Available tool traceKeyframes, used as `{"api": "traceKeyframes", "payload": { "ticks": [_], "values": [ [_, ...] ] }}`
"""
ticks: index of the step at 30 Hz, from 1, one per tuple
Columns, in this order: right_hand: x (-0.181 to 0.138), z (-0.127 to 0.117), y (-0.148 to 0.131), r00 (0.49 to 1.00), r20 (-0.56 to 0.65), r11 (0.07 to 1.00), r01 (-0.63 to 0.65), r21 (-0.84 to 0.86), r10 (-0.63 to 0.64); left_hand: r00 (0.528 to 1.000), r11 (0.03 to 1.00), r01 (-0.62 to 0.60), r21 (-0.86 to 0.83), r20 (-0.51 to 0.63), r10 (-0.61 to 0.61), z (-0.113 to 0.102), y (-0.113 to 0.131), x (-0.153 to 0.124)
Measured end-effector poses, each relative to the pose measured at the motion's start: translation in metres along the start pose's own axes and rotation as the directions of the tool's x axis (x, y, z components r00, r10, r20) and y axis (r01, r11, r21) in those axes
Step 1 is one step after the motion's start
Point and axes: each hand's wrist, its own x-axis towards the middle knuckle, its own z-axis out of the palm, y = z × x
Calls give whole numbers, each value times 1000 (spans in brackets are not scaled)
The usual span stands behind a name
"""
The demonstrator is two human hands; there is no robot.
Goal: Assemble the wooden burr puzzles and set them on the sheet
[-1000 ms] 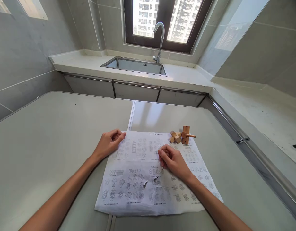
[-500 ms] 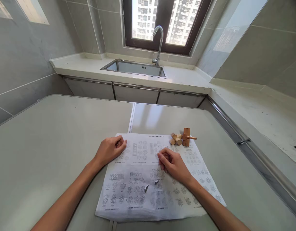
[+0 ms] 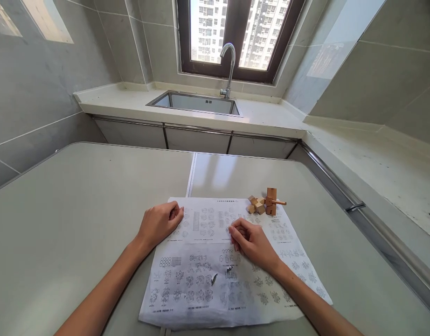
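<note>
A large white printed sheet [image 3: 215, 275] covered in small puzzle diagrams lies flat on the grey table [image 3: 78, 210]. My left hand [image 3: 160, 223] rests on the sheet's upper left part with fingers curled in, holding nothing that I can see. My right hand [image 3: 252, 241] rests on the middle of the sheet, fingers curled and pressed together. Two small wooden puzzles stand at the sheet's far right corner: a knobbly burr [image 3: 256, 205] and a cross-shaped block with a peg [image 3: 272, 201]. Both hands are apart from them.
A seam [image 3: 190, 172] runs down the table's middle. Beyond the table stands a white counter with a steel sink [image 3: 196, 102] and a curved tap [image 3: 229, 65] under a window. A metal rail [image 3: 351, 205] edges the right counter.
The view has tilted slightly, so everything sits a little lower in frame. Both hands stay on the sheet in nearly the same pose.
</note>
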Motion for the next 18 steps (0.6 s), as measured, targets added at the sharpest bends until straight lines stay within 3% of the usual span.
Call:
{"api": "traceKeyframes", "payload": {
  "ticks": [18],
  "values": [
    [0,-1,-3,1000,13,999,7,-34,-7,999,1000,0,1,43,0,-1,-2,1]
  ]
}}
